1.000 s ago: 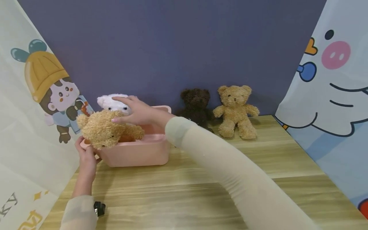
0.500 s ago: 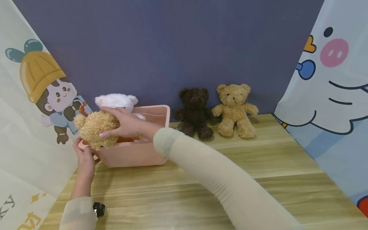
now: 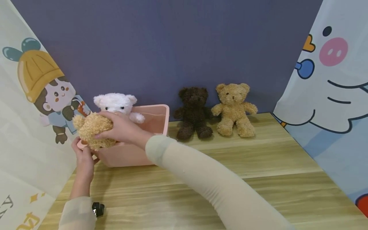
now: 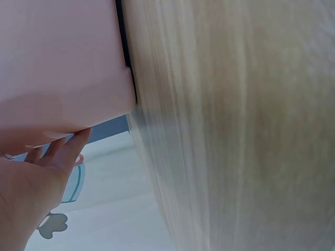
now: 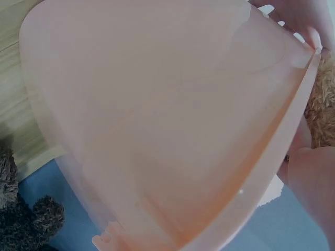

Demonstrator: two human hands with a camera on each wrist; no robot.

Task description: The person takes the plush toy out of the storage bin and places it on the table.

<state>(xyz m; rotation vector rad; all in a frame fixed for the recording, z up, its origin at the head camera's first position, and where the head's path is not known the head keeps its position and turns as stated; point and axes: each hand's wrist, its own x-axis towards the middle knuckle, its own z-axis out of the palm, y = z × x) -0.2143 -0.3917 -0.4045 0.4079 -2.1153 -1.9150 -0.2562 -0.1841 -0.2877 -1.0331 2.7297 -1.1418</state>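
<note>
A pink plastic bin (image 3: 123, 156) stands on the table at the left. My left hand (image 3: 84, 159) grips its left rim; in the left wrist view the fingers (image 4: 65, 154) lie against the bin's side. My right hand (image 3: 122, 127) holds a light brown teddy bear (image 3: 93, 129) by the head, over the bin's left front. That bear's face is turned down and its body is mostly hidden by my hand. Behind it, a white teddy bear (image 3: 115, 101) sits upright at the back of the bin, its lower body hidden. The right wrist view shows the light brown fur (image 5: 322, 104) beside my right hand.
A dark brown teddy bear (image 3: 194, 111) and a second light brown teddy bear (image 3: 234, 110) sit right of the bin, against the blue-grey back wall (image 3: 184, 44). Printed side panels flank the wooden table (image 3: 172, 204). A small black object (image 3: 98, 209) shows by my left sleeve.
My right hand and the light brown bear have moved left and slightly down in the bin, uncovering the white bear's face and arm. The left hand keeps its hold on the rim.
</note>
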